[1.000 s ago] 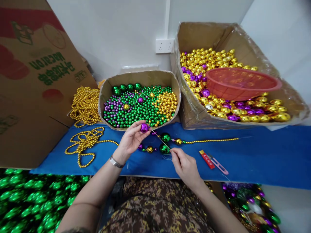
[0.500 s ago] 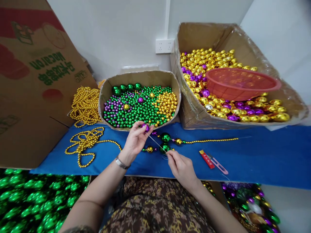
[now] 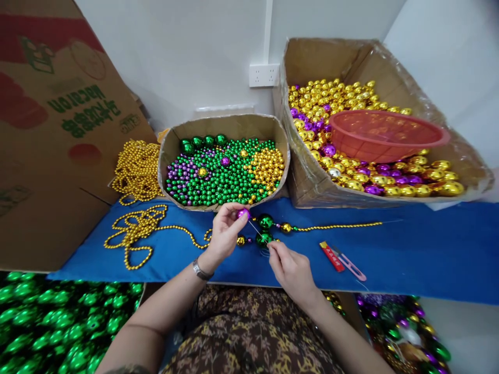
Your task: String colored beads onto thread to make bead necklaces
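The purple bead point(image 3: 244, 213) is pinched in the left hand point(image 3: 225, 234) above the bench point(image 3: 429, 249); toward four o'clock, the right hand point(image 3: 291, 267) grips a thin needle point(image 3: 257, 229). A bead-filled box point(image 3: 230, 125) stands at eleven o'clock, pink snips point(image 3: 354, 268) at four.

Shiny purple bead point(image 3: 244, 213), slanting needle point(image 3: 256, 228)

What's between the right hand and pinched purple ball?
Head view: a needle or thread runs from the right hand to the purple ball, crossing a green ball.

Left carton point(image 3: 58, 140): green "Macaron", upside down, plus Chinese characters. Red packet point(image 3: 332, 256): characters too small.
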Available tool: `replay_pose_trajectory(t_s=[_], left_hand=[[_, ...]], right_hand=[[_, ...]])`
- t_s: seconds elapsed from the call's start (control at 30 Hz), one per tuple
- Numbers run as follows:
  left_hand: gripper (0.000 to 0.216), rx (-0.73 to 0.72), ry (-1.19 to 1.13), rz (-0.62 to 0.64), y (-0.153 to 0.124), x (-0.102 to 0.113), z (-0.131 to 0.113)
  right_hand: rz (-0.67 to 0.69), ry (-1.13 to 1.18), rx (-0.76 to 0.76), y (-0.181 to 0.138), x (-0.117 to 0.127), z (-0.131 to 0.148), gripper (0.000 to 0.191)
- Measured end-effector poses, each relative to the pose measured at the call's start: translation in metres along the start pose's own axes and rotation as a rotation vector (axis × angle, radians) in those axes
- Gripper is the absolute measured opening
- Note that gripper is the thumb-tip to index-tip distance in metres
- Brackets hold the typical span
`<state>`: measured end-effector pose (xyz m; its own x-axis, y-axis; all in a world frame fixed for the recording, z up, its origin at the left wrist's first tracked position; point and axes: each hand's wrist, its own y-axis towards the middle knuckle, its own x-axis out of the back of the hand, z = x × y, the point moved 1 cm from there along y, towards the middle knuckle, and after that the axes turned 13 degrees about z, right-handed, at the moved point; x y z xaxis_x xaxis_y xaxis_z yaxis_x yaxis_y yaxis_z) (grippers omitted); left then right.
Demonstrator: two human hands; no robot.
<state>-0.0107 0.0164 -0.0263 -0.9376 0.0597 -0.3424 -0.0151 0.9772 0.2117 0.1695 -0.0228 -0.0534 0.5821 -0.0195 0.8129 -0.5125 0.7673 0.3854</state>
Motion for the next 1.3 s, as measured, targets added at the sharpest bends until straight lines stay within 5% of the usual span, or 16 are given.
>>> replay_pose_trajectory(t_s=[0.17, 0.33, 0.47, 0.57, 0.7, 0.93, 1.13, 1.3], left_hand=[[0.049, 0.027, -0.094, 0.022, -0.004, 0.000, 0.007], [0.044, 0.018, 0.067, 0.172, -0.001, 0.007, 0.001], [0.026, -0.016, 0.714, 0.128, 0.038, 0.036, -0.018], [0.019, 0.090, 1.357, 0.251, 0.078, 0.055, -0.021], [0.016, 0.267, 1.630, 0.379, 0.108, 0.060, -0.006], [0.014, 0.212, 1.422, 0.296, 0.105, 0.053, 0.001], [0.020, 0.294, 0.032, 0.134, 0.073, 0.041, -0.017], [0.010, 0.328, -0.318, 0.040, 0.049, 0.023, -0.022]], right_hand=[[0.016, 0.086, -0.019, 0.000, -0.003, -0.002, 0.020], [-0.022, 0.106, -0.031, 0.002, 0.000, -0.005, 0.019], [-0.054, 0.091, -0.067, 0.002, 0.006, -0.012, 0.017], [-0.073, 0.061, -0.055, 0.002, 0.006, -0.015, 0.017], [-0.077, 0.039, -0.039, 0.003, 0.002, -0.016, 0.018], [-0.079, 0.047, -0.069, 0.004, 0.002, -0.018, 0.019], [-0.093, 0.075, -0.084, 0.004, 0.004, -0.015, 0.019], [-0.096, 0.060, -0.067, 0.005, 0.003, -0.012, 0.018]])
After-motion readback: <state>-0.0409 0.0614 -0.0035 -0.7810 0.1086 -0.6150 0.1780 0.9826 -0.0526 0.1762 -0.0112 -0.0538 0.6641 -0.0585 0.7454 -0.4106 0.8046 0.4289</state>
